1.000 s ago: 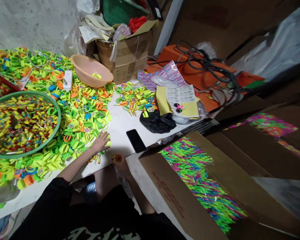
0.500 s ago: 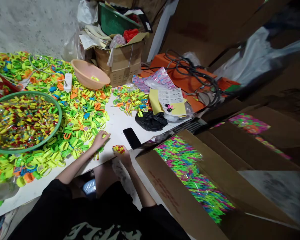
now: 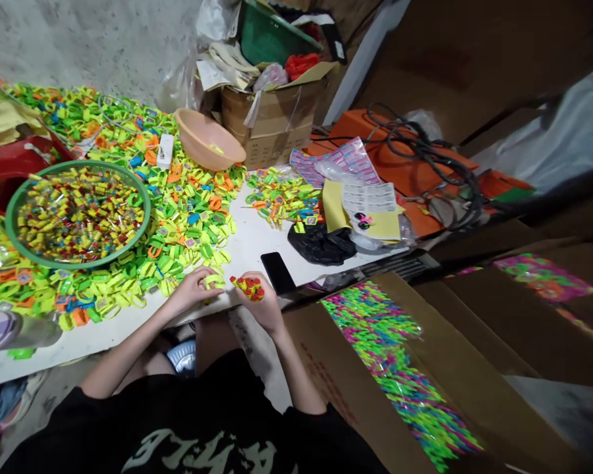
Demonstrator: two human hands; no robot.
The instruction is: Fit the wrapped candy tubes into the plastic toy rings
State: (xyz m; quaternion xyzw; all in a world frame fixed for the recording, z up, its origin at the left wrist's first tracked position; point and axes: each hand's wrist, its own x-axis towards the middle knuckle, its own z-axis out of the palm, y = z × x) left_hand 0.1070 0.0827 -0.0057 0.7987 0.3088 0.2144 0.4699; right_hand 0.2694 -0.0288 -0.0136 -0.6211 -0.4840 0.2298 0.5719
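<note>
My left hand point(image 3: 194, 293) is closed around a yellow-green plastic piece point(image 3: 214, 282), which looks like one of the toy watches point(image 3: 207, 251) heaped just beyond it. A bunch of small yellow pieces with red ends point(image 3: 251, 288) sits in my right hand point(image 3: 269, 315), whose fingers curl round them. Both hands are close together above the table's front edge, a small gap between them. Left of them, a green basket point(image 3: 147, 214) brims with similar small yellow and red pieces.
A black phone point(image 3: 277, 273) lies beside my right hand, near a black plastic bag point(image 3: 321, 245). To the right, an open carton point(image 3: 321, 368) holds colourful packed strips point(image 3: 405, 375). A peach bowl point(image 3: 202, 135) and a cardboard box point(image 3: 271, 125) stand at the back. A lidded cup point(image 3: 29, 331) lies front left.
The view has turned left, shifting the scene rightward. My left hand, near the heap before, now shows a yellow-green piece in its fingers. My hands are closer together.
</note>
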